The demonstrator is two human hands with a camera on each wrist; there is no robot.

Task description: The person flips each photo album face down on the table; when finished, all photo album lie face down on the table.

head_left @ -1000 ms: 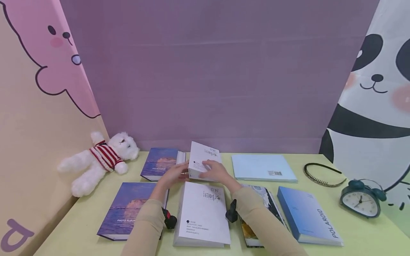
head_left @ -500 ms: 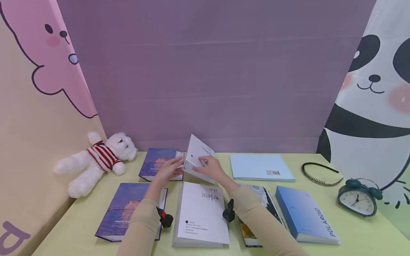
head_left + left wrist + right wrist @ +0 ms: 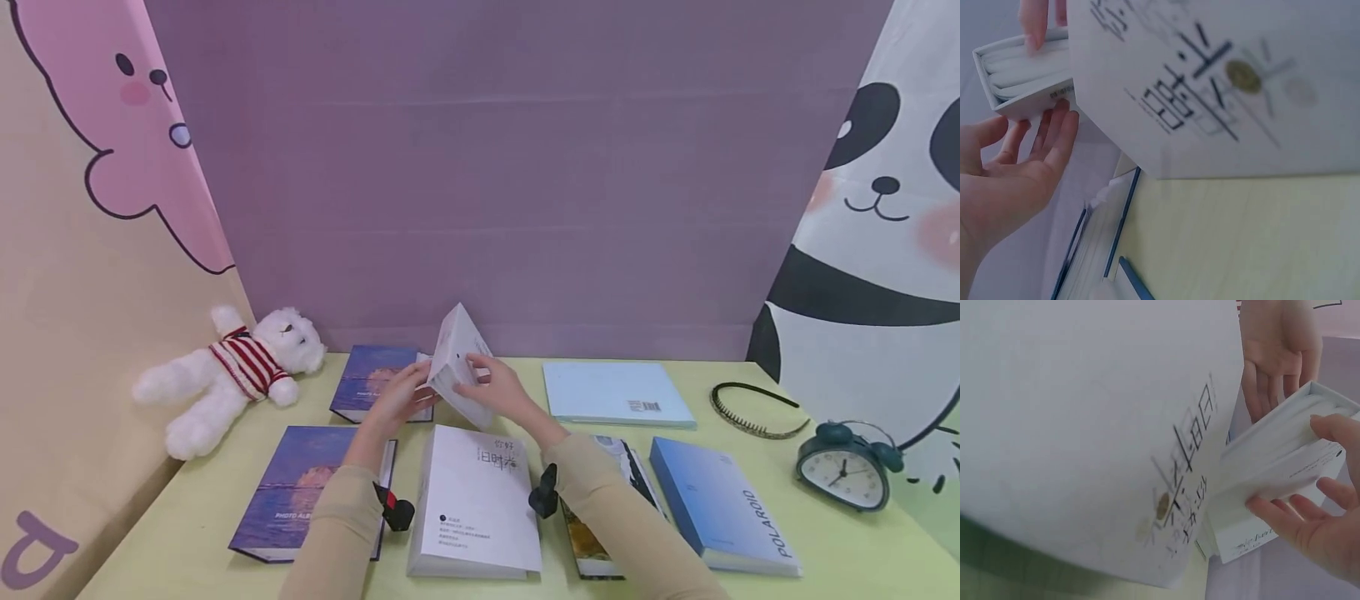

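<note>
A small white photo album [image 3: 459, 371] stands tilted above the table, its thick page edges showing in both wrist views. My left hand [image 3: 396, 396] holds it at its left side; in the left wrist view its fingers [image 3: 1060, 128] touch the cover from below, the thumb near a corner. My right hand [image 3: 498, 387] grips its right side; in the right wrist view one fingertip rests on the page edges, the thumb [image 3: 1275, 512] on the printed cover. A larger white photo album [image 3: 480, 508] lies flat between my forearms.
Two blue-purple photo albums [image 3: 288, 492] lie left, a white teddy bear [image 3: 243, 367] beyond. Right are a pale blue album [image 3: 600, 387], a partly covered dark-patterned book [image 3: 588, 542], a blue Polaroid album [image 3: 716, 500], a headband [image 3: 757, 429] and an alarm clock [image 3: 843, 471].
The small white photo album has tipped up from a lower slant to a steeper one, its bottom edge now turned towards me. Both hands have turned with it and shifted slightly left.
</note>
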